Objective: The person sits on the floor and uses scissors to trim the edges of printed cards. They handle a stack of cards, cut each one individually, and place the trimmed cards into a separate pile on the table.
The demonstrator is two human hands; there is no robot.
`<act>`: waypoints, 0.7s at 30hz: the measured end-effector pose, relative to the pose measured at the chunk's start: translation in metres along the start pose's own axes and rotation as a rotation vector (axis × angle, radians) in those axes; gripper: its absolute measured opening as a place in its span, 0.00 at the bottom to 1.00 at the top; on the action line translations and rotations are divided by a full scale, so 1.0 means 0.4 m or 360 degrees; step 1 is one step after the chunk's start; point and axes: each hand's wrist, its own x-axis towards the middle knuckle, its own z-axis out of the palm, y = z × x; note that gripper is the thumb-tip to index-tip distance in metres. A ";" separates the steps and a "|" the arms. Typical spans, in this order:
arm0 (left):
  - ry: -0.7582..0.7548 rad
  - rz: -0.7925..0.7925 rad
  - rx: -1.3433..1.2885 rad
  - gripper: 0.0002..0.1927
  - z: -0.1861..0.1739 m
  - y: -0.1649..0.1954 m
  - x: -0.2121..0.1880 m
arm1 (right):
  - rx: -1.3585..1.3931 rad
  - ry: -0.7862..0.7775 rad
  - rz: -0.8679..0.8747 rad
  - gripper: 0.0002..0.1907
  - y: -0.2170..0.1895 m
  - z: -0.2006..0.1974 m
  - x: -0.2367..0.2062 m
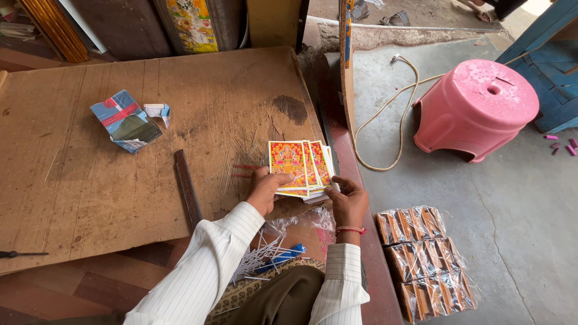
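Note:
A fanned stack of colourful picture cards [299, 164] with orange and yellow prints rests at the right edge of a worn brown board [150, 150]. My left hand [267, 189] grips the stack's near left corner, thumb on top. My right hand [347, 200], with a red thread on the wrist, holds the stack's near right corner. Both arms wear white striped sleeves.
A blue and red open box [125, 121] lies on the board's left part, a dark flat bar [188, 187] near my left arm. Plastic-wrapped packs [425, 259] lie on the concrete floor at right, beside a pink stool [475, 107] and a cord [385, 114]. White strips [259, 256] lie in my lap.

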 end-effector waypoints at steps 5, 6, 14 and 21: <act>-0.0017 0.0184 -0.0071 0.17 0.012 -0.020 0.016 | -0.0106 -0.0080 0.0033 0.18 -0.023 0.002 -0.017; -0.0008 0.0133 -0.0099 0.17 0.006 -0.025 0.021 | -0.0103 -0.0122 -0.0007 0.18 -0.025 0.001 -0.019; -0.0041 -0.0070 -0.0275 0.17 -0.068 -0.030 0.033 | 0.0052 -0.0100 0.0037 0.17 0.017 -0.006 0.004; -0.0095 -0.0062 -0.0148 0.17 -0.048 -0.026 0.024 | -0.0051 -0.0093 0.0104 0.21 0.008 -0.007 0.002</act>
